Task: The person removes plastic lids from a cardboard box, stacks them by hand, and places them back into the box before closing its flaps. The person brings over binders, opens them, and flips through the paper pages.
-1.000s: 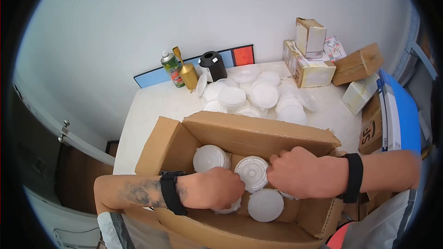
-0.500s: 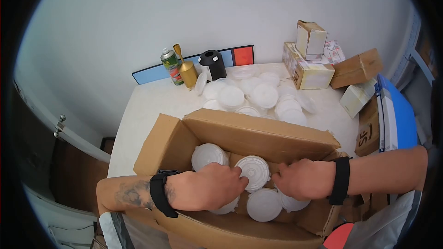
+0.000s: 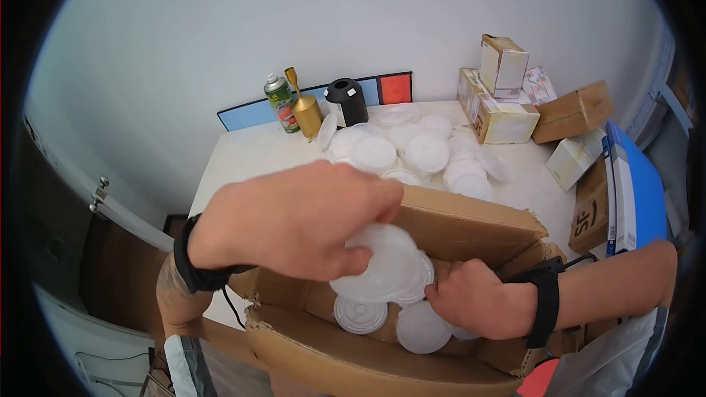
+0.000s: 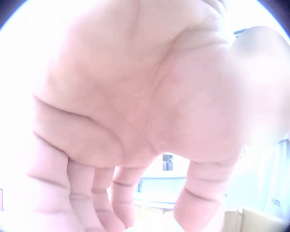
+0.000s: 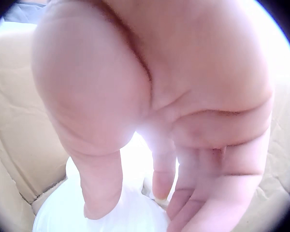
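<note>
My left hand (image 3: pixel 294 217) is raised above the open cardboard box (image 3: pixel 368 359). Between thumb and fingers it grips a round, translucent white plastic tub (image 3: pixel 388 261) by its edge. That tub partly hides a ring-patterned one (image 3: pixel 423 283) inside the box. My right hand (image 3: pixel 489 301) is down in the box, its fingertips right at that ring-patterned tub's rim; I cannot tell whether they pinch it. In the right wrist view the thumb (image 5: pixel 101 193) overlaps a white lid (image 5: pixel 63 212). Two other tubs stand near the box's front: one ring-patterned (image 3: pixel 360 315), one plain (image 3: pixel 424 327).
Behind the box, a heap of white plastic tubs and lids (image 3: pixel 375 153) covers part of the white table (image 3: pixel 246 158). A spray can (image 3: pixel 281 106), a gold holder (image 3: pixel 307 116) and a black cylinder (image 3: pixel 347 105) line the wall. Small cartons (image 3: pixel 511 119) and blue folders (image 3: pixel 640 184) are at the right.
My left hand has taken the tub from the box's left back and lifted it up and toward the middle. My right hand has moved slightly lower, staying beside the middle tub.
</note>
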### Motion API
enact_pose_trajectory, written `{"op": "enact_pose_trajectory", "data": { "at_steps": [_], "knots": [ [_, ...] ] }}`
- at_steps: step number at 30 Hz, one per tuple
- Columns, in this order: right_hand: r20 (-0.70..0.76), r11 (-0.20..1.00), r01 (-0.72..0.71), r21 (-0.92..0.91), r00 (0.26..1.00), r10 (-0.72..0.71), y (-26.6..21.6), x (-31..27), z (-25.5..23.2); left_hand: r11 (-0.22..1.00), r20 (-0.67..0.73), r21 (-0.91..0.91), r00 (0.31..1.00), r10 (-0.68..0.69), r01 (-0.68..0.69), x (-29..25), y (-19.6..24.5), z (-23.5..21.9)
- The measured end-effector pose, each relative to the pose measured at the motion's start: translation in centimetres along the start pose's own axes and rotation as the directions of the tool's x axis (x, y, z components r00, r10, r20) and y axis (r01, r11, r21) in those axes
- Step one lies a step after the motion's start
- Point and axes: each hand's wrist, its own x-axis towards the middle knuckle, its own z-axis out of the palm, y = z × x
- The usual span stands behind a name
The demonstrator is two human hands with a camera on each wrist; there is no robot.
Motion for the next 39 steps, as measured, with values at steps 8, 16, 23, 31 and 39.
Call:
{"op": "enact_pose_trajectory", "data": {
  "at_steps": [8, 16, 23, 31, 39],
  "knots": [
    [-0.101, 0.996, 0.041, 0.079, 0.994, -0.033, 1.0, -2.0, -1.0, 0.935, -0.612, 0.212, 0.785, -0.101, 0.286, 2.1, -2.2, 1.0],
    [0.015, 0.916, 0.136, 0.377, 0.988, -0.153, 5.5, -5.0, -6.1, 0.969, 0.259, 0.245, 0.962, -0.086, 0.021, 5.0, 0.1, 7.9],
    [-0.371, 0.589, 0.235, 0.773, 0.921, 0.119, 13.3, -9.5, -10.5, 0.949, 0.104, 0.273, 0.986, 0.133, -0.157, 7.7, -1.4, 15.3],
    [-0.592, 0.756, -0.122, 0.644, 0.546, 0.592, 16.9, -5.6, -8.2, 0.979, 0.182, 0.205, 0.983, -0.034, -0.004, 6.8, 1.0, 13.0],
    [-0.464, 0.794, -0.268, 0.545, 0.692, 0.552, 12.6, -6.1, -8.4, 0.995, 0.127, 0.096, 0.992, -0.029, 0.016, 6.4, 0.6, 11.7]
  ]
}}
